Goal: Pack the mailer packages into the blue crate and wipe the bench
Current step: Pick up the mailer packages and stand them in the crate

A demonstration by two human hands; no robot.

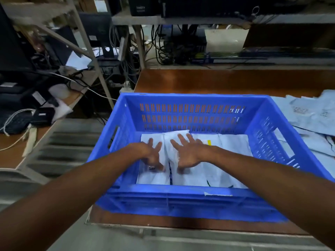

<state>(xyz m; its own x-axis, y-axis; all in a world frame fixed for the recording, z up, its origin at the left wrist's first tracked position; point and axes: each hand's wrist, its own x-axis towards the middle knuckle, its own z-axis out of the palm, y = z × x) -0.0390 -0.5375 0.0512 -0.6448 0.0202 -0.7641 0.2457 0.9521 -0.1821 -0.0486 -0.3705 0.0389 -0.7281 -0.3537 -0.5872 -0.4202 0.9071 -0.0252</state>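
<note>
A blue slatted crate stands on the brown bench right in front of me. White mailer packages lie flat across its bottom, side by side. Both my arms reach down into the crate. My left hand lies with spread fingers on the left package. My right hand presses with spread fingers on the middle package. Neither hand grips anything. More pale mailer packages lie piled on the bench to the right of the crate.
A metal shelf frame with cables and dark electronics stands behind the bench. To the left, a lower desk holds a keyboard, a black device and white cords. A roller conveyor runs beside the crate's left.
</note>
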